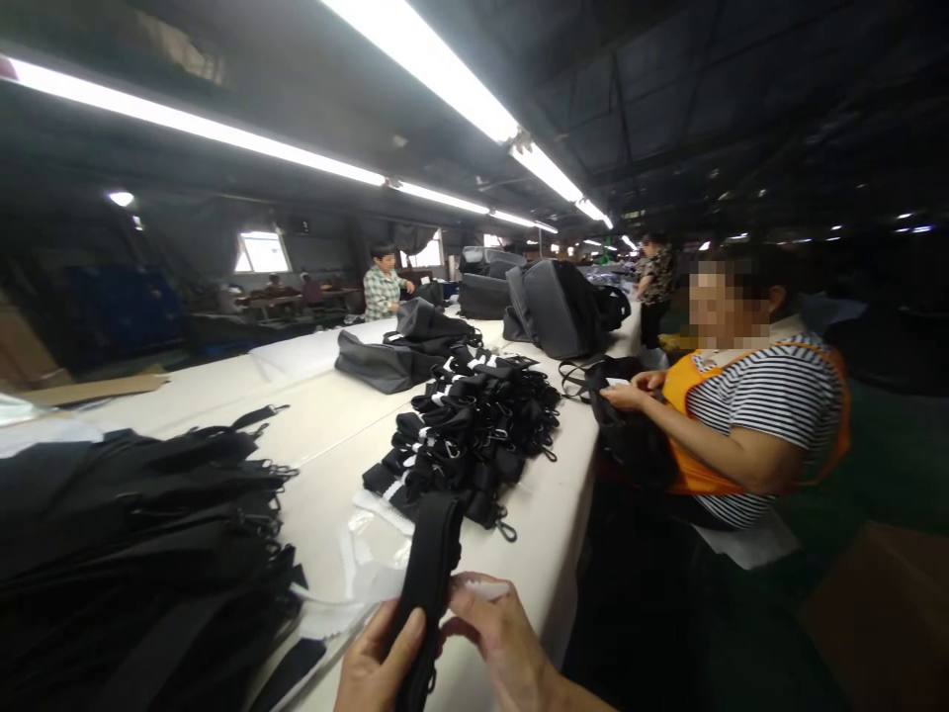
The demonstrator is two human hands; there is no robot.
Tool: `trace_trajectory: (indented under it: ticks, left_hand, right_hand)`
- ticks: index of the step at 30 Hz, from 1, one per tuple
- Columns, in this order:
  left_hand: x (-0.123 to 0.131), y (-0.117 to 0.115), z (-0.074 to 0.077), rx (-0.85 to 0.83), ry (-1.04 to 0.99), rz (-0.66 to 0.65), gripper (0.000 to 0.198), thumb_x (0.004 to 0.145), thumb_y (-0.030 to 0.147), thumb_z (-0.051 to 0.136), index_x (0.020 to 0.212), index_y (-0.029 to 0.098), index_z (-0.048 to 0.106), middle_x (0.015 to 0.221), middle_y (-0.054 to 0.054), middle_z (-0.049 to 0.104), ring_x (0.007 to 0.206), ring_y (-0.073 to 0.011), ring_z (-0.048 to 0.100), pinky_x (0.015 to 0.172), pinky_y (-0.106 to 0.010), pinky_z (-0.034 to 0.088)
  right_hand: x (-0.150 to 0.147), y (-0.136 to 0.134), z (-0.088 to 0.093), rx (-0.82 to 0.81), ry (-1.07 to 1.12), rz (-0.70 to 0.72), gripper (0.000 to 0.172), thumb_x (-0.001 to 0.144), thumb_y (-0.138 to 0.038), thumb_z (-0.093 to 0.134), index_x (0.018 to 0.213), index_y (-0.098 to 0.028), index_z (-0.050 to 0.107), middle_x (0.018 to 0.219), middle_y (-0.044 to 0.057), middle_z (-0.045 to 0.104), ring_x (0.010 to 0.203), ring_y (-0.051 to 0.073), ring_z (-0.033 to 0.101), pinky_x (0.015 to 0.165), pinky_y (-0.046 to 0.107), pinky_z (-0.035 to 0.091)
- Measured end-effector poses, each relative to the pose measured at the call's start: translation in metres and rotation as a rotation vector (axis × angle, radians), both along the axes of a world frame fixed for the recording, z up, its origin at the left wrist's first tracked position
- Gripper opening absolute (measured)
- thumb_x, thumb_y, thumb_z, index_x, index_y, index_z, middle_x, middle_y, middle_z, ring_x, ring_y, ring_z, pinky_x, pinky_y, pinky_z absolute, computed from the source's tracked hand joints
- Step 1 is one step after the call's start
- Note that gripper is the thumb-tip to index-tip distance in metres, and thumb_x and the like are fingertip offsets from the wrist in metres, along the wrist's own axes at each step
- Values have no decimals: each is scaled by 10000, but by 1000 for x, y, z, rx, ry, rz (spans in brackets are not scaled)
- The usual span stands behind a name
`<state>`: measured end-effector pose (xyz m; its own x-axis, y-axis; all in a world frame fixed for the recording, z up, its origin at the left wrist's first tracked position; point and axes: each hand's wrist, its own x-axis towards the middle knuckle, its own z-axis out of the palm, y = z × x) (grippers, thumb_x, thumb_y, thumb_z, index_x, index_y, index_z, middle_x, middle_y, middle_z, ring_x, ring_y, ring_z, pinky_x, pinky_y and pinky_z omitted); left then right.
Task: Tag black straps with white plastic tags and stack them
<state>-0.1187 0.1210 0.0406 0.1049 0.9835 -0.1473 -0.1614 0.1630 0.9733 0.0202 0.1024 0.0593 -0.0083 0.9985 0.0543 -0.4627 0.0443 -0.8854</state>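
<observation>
My left hand (382,658) is closed around a folded black strap (431,534), which stands upright at the front of the table. Beside it my right hand (500,633) pinches a white strip (481,589) with a jagged edge, close against the strap's right side. Part of that strip is hidden by the fingers. Just beyond lies a pile of black bundled straps (474,425) with white bands around them and metal hooks showing. On the left is a big heap of black straps (140,554) with hooks at their ends.
The long white table (318,425) runs away from me. Dark grey bags (556,307) stand farther back. At the right edge a person in an orange apron (741,415) handles a black bag (630,425). White scraps (348,593) lie near my hands. Other people stand in the distance.
</observation>
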Motion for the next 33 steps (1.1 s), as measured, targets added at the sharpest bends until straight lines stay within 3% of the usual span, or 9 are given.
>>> trace_trajectory:
  ticks: [3, 6, 9, 13, 18, 22, 26, 29, 33]
  left_hand:
    - [1, 1, 1, 140, 162, 74, 446, 657, 553, 768, 841, 147, 744, 682, -55, 719, 658, -203, 629, 603, -269, 490]
    - [2, 3, 0, 245, 277, 95, 377, 704, 513, 730, 834, 161, 763, 797, -62, 748, 800, -256, 663, 731, -307, 518]
    - [4, 2, 0, 214, 313, 34, 352, 733, 485, 706, 832, 151, 755, 753, -52, 725, 762, -242, 648, 684, -295, 500]
    - [5, -1, 1, 177, 271, -35, 300, 766, 422, 685, 851, 138, 733, 735, -27, 687, 705, -183, 596, 636, -255, 454]
    - [1, 1, -1, 121, 258, -93, 251, 771, 391, 680, 782, 140, 683, 667, 14, 622, 623, -132, 541, 579, -225, 409]
    - [5, 0, -4, 142, 291, -163, 176, 762, 319, 679, 785, 145, 687, 703, -1, 658, 679, -162, 593, 622, -246, 434]
    - [14, -5, -11, 170, 362, -203, 303, 731, 215, 688, 1029, 164, 708, 1031, -67, 740, 982, -247, 656, 901, -337, 463]
    - [21, -10, -13, 188, 396, -268, 333, 733, 173, 671, 1063, 182, 706, 1060, -70, 743, 1025, -259, 657, 955, -363, 450]
    - [26, -14, -14, 185, 343, -327, 312, 729, 128, 648, 1021, 216, 717, 1027, -34, 757, 1006, -227, 675, 927, -327, 477]
  right_hand:
    - [7, -1, -21, 77, -363, -130, 385, 865, -495, 630, 708, -147, 684, 759, 35, 561, 686, 145, 545, 639, 266, 445]
    - [11, 0, -47, 13, -459, -215, 401, 852, -543, 624, 900, -150, 690, 724, 29, 576, 614, 140, 529, 575, 266, 456]
    - [16, -4, -57, 28, -535, -324, 380, 839, -496, 652, 1025, -165, 641, 806, 49, 644, 641, 155, 580, 600, 274, 503]
    - [28, -11, -48, 160, -624, -212, 190, 835, -370, 682, 887, -189, 663, 821, 38, 677, 775, 172, 651, 736, 271, 537]
    - [46, -18, -50, 130, -466, 118, 352, 844, -277, 695, 1189, -238, 633, 1084, 52, 723, 1017, 194, 693, 920, 307, 551]
    - [62, -26, -53, 441, -824, 15, 255, 947, -170, 531, 1122, -241, 703, 897, 33, 739, 829, 152, 708, 772, 269, 566]
    - [71, -26, -39, 722, -1075, -209, 270, 914, -88, 558, 1047, -240, 737, 866, 44, 731, 817, 167, 671, 722, 289, 553]
    - [72, -20, -27, 704, -1162, -300, 231, 888, -85, 598, 955, -238, 758, 1076, 82, 713, 1065, 229, 617, 899, 390, 530]
    - [68, -9, -26, 451, -1134, -206, 101, 841, -163, 706, 844, -252, 754, 1216, 58, 689, 1200, 264, 570, 1024, 480, 462]
